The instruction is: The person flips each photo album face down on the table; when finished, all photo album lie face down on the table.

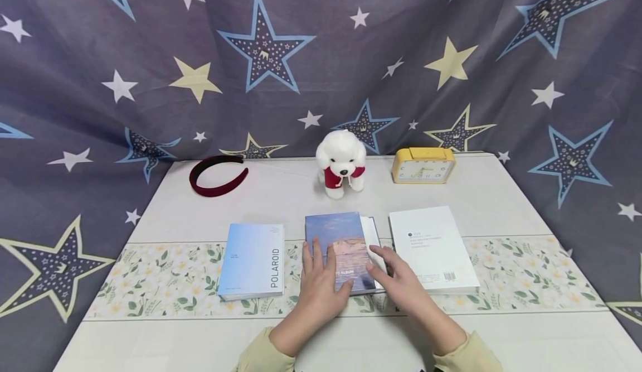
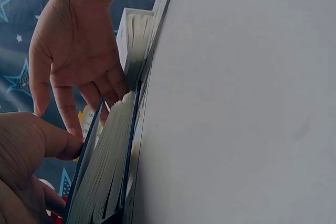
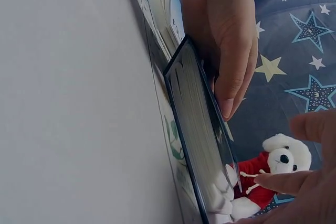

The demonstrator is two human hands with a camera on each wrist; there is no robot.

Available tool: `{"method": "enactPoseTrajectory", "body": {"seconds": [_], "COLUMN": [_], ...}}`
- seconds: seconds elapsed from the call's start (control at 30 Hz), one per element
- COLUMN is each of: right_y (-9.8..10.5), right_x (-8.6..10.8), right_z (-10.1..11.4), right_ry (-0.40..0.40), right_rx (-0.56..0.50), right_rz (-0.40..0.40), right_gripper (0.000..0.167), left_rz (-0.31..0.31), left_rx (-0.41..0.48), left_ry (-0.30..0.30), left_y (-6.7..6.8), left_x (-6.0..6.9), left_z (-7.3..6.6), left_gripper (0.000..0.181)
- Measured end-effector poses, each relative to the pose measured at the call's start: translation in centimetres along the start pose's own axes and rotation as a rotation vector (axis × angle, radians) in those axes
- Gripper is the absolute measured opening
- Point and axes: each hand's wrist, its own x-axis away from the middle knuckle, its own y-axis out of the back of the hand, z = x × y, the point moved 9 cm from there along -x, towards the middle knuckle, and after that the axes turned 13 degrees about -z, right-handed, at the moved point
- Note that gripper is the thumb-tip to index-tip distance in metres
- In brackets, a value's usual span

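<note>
A blue photo album (image 1: 346,238) lies in the middle of the floral strip, its front cover slightly raised on the right so that white pages show. My left hand (image 1: 321,288) rests on the cover with fingers spread. My right hand (image 1: 403,285) is at the album's right edge, fingers loosely bent near the pages. In the left wrist view the thick page block (image 2: 107,156) shows between the covers, with the left thumb against the cover and the right hand (image 2: 79,45) beyond. The right wrist view shows the album (image 3: 194,129) from its lower edge, the left hand (image 3: 226,35) behind it.
A light blue POLAROID book (image 1: 253,259) lies on the left, a white book (image 1: 433,249) on the right. Along the back are a dark red headband (image 1: 218,188), a white plush dog (image 1: 341,160) in red and a yellow clock (image 1: 423,165). Behind hangs a star-patterned curtain (image 1: 321,110).
</note>
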Motion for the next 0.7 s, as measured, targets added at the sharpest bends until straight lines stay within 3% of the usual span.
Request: {"method": "enactPoseTrajectory", "body": {"seconds": [0.17,0.33,0.47,0.7], "right_y": [0.1,0.4,0.6,1.1], "right_x": [-0.1,-0.2,-0.2,-0.1], "right_z": [0.2,0.5,0.3,0.4], "right_ry": [0.008,0.018,-0.019,-0.027], "right_rx": [-0.065,-0.066,-0.074,-0.090], "right_rz": [-0.003,-0.030,-0.054,-0.115], "right_gripper": [0.056,0.058,0.059,0.052], "left_rz": [0.009,0.018,0.022,0.032], "left_rx": [0.014,0.019,0.036,0.073], "left_ry": [-0.001,0.003,0.009,0.032], "left_y": [0.0,0.1,0.1,0.1], "left_x": [0.0,0.0,0.0,0.0], "left_z": [0.1,0.3,0.5,0.9], "left_gripper": [0.080,0.080,0.080,0.080]}}
